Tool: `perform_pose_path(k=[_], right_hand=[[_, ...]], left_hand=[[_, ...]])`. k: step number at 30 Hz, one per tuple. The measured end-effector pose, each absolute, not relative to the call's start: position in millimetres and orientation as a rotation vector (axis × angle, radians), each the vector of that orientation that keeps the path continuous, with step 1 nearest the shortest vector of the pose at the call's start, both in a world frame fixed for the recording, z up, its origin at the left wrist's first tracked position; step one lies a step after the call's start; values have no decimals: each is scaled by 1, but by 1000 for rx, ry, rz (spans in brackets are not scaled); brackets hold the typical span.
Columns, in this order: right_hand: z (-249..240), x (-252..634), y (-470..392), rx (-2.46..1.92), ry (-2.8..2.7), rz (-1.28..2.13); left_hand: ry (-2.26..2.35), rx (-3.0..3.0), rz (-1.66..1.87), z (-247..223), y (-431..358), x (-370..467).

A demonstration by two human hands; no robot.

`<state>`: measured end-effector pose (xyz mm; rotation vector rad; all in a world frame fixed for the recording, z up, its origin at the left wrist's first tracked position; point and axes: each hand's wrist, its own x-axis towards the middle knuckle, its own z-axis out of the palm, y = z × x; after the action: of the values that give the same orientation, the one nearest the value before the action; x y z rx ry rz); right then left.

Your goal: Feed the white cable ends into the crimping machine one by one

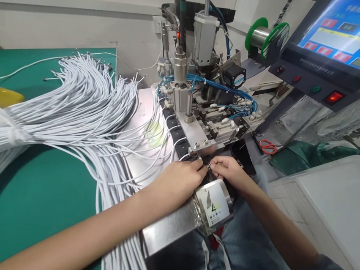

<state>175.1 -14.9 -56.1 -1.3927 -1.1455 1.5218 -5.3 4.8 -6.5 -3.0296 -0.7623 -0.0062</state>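
Note:
At the front edge of a bench machine [195, 129], my two hands meet fingertip to fingertip. My left hand [186, 177] is closed around the end of a white cable, most of which its fingers hide. Thumb and fingers of my right hand [229, 170] pinch the thin stripped wires [209, 165] at that cable's tip. Just behind my hands, several white cables [178, 142] run into slots of a black block [177, 132] on the machine. A big bundle of white cables [69, 107], tied with a white strip, lies to the left.
A green mat [65, 197] covers the table at left, with a yellow object [1, 95] on it. A control screen [339, 37] and a solder wire spool [261, 37] stand at right. Red-handled scissors [267, 147] lie below them. A white bin [348, 203] is at lower right.

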Motion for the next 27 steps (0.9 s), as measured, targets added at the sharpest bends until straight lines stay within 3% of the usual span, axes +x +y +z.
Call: perform_pose_path(k=[15, 27], right_hand=[[-53, 170, -16, -1437, -1313, 1110], [-54, 173, -18, -1424, -1422, 1057]], left_hand=[[-849, -3072, -72, -11, 4, -5], [-854, -3091, -54, -10, 4, -5]])
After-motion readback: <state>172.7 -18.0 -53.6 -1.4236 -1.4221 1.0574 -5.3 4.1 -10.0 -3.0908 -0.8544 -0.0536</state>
